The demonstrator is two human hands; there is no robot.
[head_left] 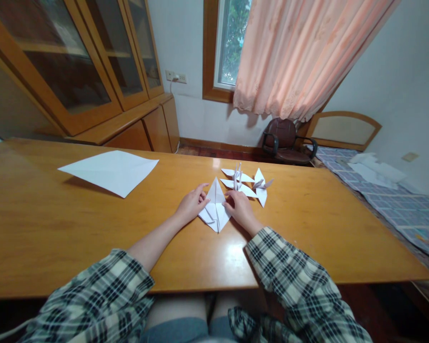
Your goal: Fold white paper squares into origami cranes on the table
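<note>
Part-folded paper [216,207] at centre, edges seemingly pinched by left hand [193,202] and right hand [239,206], looks unfinished below three apparently completed paper cranes [260,194].

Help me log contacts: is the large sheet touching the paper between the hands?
Apart: the head view shows tabletop and the left hand between the sheet and paper.

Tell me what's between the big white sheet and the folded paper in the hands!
In the head view, the left hand lies there, next to the folded paper; from that hand to the big white sheet, just wooden tabletop shows.
</note>
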